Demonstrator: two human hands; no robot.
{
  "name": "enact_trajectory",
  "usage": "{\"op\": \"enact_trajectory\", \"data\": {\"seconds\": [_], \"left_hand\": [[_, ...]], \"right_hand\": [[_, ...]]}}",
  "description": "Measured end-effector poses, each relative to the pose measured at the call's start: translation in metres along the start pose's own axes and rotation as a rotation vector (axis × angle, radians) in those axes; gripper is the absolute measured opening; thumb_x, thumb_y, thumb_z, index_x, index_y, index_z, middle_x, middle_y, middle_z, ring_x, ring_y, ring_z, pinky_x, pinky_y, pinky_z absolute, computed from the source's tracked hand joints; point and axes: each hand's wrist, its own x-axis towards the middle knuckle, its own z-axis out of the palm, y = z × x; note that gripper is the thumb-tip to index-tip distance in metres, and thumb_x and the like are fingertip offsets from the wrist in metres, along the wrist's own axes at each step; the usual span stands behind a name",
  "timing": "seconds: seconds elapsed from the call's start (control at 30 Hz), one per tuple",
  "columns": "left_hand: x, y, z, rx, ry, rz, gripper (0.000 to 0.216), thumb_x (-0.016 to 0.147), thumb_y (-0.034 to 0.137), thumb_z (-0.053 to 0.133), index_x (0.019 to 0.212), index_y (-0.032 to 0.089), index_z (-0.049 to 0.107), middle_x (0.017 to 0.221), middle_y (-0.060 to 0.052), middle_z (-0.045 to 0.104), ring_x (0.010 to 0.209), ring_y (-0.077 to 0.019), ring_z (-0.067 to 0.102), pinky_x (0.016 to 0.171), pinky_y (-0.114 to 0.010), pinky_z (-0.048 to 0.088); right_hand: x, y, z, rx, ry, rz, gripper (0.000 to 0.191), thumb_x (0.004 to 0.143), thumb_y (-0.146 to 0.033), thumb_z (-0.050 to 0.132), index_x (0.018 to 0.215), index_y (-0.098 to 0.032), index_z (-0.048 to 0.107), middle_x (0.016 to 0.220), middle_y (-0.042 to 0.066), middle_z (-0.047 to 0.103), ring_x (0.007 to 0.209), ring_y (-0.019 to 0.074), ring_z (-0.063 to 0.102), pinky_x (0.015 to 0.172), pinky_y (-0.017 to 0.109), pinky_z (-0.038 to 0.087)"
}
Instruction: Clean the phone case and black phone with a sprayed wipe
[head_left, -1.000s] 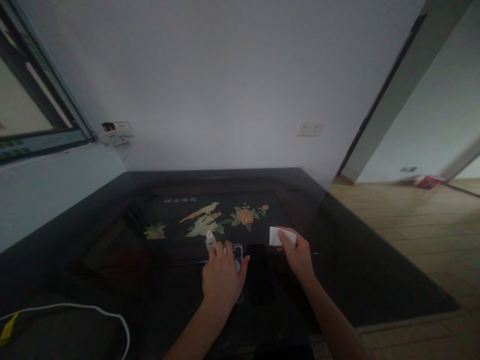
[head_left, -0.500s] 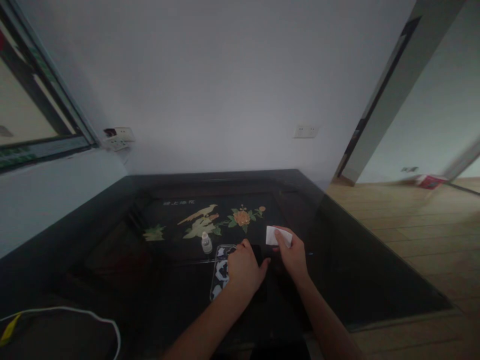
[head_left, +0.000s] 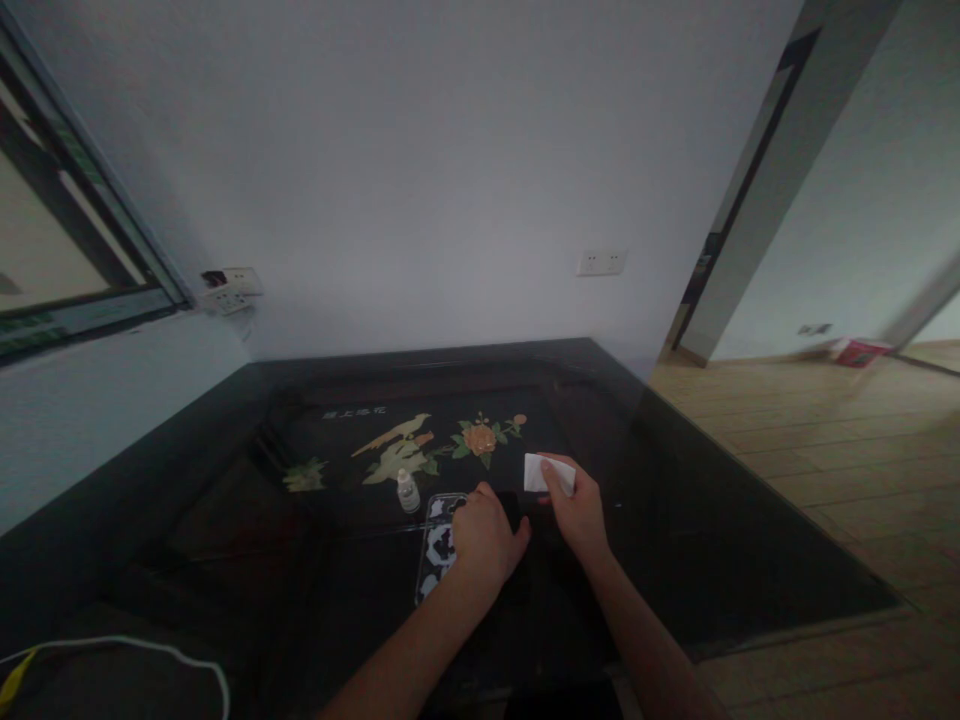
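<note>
My left hand (head_left: 485, 540) lies curled over a dark phone (head_left: 514, 510) on the black table (head_left: 675, 500); most of the phone is hidden under it. A clear phone case with a blue and white pattern (head_left: 436, 546) lies flat just left of that hand. A small clear bottle with a white cap (head_left: 407, 492) stands upright beyond the case. My right hand (head_left: 577, 515) pinches a folded white cloth (head_left: 546, 474) just above the table, right of the phone.
The table top bears an inlaid bird and flower picture (head_left: 420, 445). A white cable with a yellow tag (head_left: 112, 655) lies at the near left. Wall sockets (head_left: 229, 288) sit at the left corner. Wooden floor (head_left: 810, 440) and a doorway lie to the right.
My left hand has left the small bottle and the case and moved right onto the dark phone. The case now lies uncovered. My right hand has kept hold of the white cloth.
</note>
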Motion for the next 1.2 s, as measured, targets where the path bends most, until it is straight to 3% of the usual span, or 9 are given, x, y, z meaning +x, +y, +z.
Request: {"op": "enact_trajectory", "data": {"seconds": [0.6,0.7,0.87,0.97,1.07,1.2], "left_hand": [[-0.003,-0.005,0.000,-0.163,0.090,0.045,0.065,0.078,0.058,0.064,0.119,0.009,0.051,0.107,-0.021,0.065,0.094,-0.0366,0.071,0.078,-0.040,0.052],[-0.004,-0.011,-0.002,-0.256,0.056,0.041,0.067,0.077,0.059,0.067,0.120,0.010,0.050,0.107,-0.022,0.068,0.096,-0.0367,0.071,0.079,-0.038,0.051],[0.009,-0.027,-0.004,-0.586,-0.041,0.072,0.060,0.077,0.051,0.072,0.120,0.013,0.052,0.105,-0.019,0.074,0.099,-0.0326,0.072,0.081,-0.034,0.050],[0.020,-0.036,-0.004,-0.939,-0.192,0.056,0.051,0.074,0.041,0.077,0.114,0.015,0.060,0.110,-0.014,0.075,0.100,-0.0269,0.072,0.082,-0.031,0.052],[0.024,-0.042,-0.007,-1.299,-0.397,0.026,0.046,0.072,0.039,0.081,0.108,0.015,0.065,0.105,-0.010,0.076,0.092,-0.0235,0.072,0.077,-0.029,0.054],[0.021,-0.046,-0.013,-1.617,-0.485,-0.114,0.053,0.068,0.039,0.088,0.111,0.018,0.063,0.089,-0.005,0.075,0.070,-0.0184,0.070,0.067,-0.029,0.055]], "right_hand": [[0.001,0.002,-0.001,-0.020,0.009,0.008,0.058,0.084,-0.066,0.066,0.110,-0.015,0.076,0.102,0.013,0.078,0.080,0.0278,0.071,0.055,0.036,0.063],[0.002,0.001,-0.002,-0.007,0.027,0.006,0.058,0.084,-0.066,0.066,0.109,-0.015,0.076,0.101,0.013,0.078,0.080,0.0280,0.071,0.056,0.036,0.063],[0.002,0.000,-0.002,0.006,0.040,0.017,0.057,0.083,-0.066,0.067,0.107,-0.015,0.076,0.096,0.013,0.078,0.078,0.0280,0.071,0.054,0.035,0.062],[0.002,-0.001,-0.001,-0.002,0.031,0.026,0.055,0.082,-0.066,0.068,0.105,-0.016,0.076,0.093,0.012,0.078,0.075,0.0279,0.071,0.053,0.035,0.062],[0.002,-0.001,-0.001,-0.007,0.027,0.029,0.054,0.082,-0.065,0.068,0.104,-0.016,0.077,0.092,0.012,0.078,0.074,0.0281,0.071,0.053,0.035,0.061],[0.001,-0.002,-0.001,-0.032,0.013,0.021,0.053,0.084,-0.065,0.067,0.105,-0.017,0.077,0.096,0.011,0.078,0.075,0.0279,0.072,0.055,0.034,0.061]]}}
